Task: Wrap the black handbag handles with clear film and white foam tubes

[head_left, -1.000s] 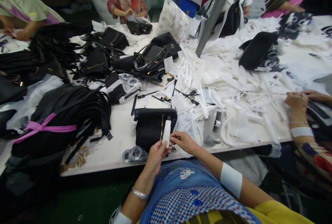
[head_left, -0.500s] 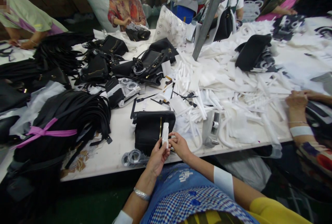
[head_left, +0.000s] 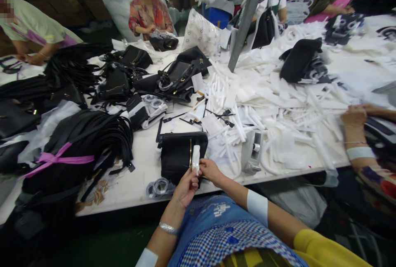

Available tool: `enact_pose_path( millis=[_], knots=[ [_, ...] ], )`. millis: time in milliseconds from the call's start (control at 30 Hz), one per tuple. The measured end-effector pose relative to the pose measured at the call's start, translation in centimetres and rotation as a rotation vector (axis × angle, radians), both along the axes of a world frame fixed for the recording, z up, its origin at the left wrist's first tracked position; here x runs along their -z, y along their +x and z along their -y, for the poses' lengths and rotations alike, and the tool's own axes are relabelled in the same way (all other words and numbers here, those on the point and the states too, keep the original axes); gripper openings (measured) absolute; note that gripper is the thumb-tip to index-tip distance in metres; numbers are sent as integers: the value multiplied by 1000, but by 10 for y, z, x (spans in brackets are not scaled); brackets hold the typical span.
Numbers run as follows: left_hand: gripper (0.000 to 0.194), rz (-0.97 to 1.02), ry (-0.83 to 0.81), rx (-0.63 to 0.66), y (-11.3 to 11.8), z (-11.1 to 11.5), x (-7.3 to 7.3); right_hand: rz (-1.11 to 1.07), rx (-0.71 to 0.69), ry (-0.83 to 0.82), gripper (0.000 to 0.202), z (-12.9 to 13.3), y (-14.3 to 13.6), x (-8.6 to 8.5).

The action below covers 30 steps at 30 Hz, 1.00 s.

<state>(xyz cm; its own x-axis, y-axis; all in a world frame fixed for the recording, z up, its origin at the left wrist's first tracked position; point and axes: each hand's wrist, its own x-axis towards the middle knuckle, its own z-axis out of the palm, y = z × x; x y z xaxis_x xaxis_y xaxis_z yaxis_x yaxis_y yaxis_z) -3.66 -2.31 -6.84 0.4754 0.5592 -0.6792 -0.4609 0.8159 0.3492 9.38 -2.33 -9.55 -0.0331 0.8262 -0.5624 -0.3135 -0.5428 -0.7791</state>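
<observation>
A black handbag [head_left: 175,157] with a gold zip lies at the table's near edge, right in front of me. Over its right side I hold a narrow white wrapped piece [head_left: 196,154], upright, its lower end pinched in the fingers of my left hand [head_left: 187,185]. My right hand [head_left: 211,171] grips the same piece from the right, fingertips closed at its lower edge. What the wrapping covers cannot be made out. Left of my wrist, plastic-wrapped rings [head_left: 160,187] lie beside the bag.
A grey metal tape dispenser [head_left: 253,153] stands to the right. White wrapping strips [head_left: 262,81] cover the table beyond. Black straps [head_left: 93,139] with a pink tie [head_left: 60,157] are heaped left. A slanted grey post [head_left: 247,23] rises mid-table. A co-worker's hand [head_left: 354,116] is far right.
Both hands shift very slightly left, the right one a little more, still around the white piece. The bag stays in place.
</observation>
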Motion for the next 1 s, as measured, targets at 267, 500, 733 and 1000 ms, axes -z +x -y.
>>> enact_pose_path(
  millis=[267, 500, 733, 1000],
  knots=[
    [72, -263, 266, -34, 9, 13, 1, -318, -49, -27, 36, 12, 12, -28],
    [87, -446, 359, -6, 20, 20, -1, -99, -113, -21, 40, 5, -8, -32],
    [47, -742, 580, 19, -40, 35, -2, 123, -68, -27, 34, 7, 20, -19],
    [46, -1486, 694, 117, -137, 27, 31, 143, -220, 7, 40, 8, 33, -16]
  ],
)
